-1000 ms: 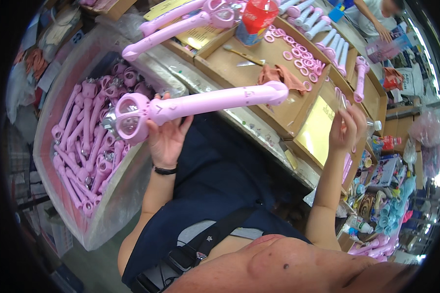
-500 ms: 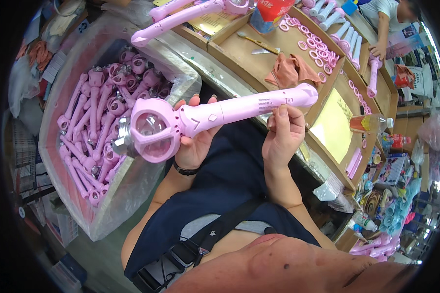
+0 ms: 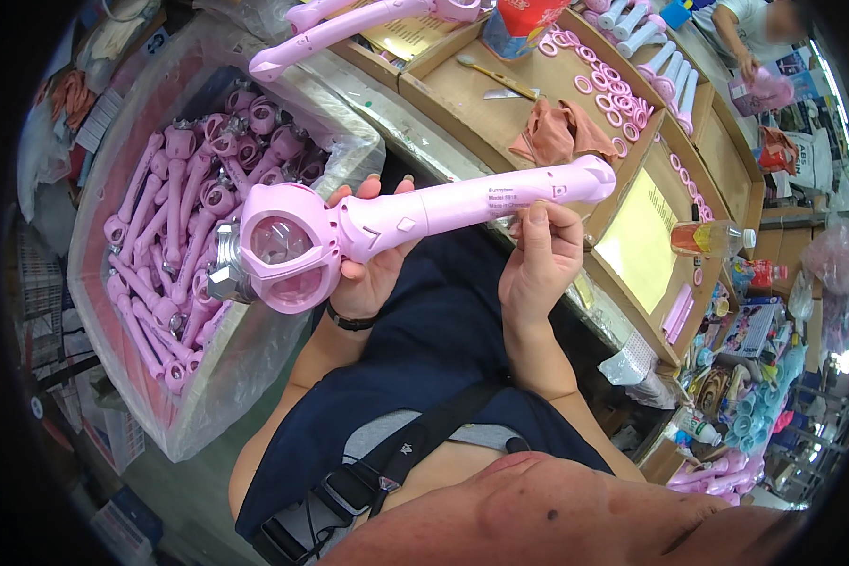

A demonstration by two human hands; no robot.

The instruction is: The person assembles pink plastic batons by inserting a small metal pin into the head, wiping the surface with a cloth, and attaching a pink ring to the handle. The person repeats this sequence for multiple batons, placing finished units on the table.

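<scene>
Fingers of our left hand (image 3: 373, 274) clamp the pink toy wand (image 3: 406, 222) near its round head, keeping it level above our lap, while our right hand (image 3: 538, 259) pinches the handle underside, steadying it for inspection

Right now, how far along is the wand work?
Done, by the look of it: a bin on the person's left holds many pink wands. In hand: the left hand supports one pink wand near its head, and the right hand fingers the handle. Left: loose pink rings and white handle parts lie on the bench.
</scene>
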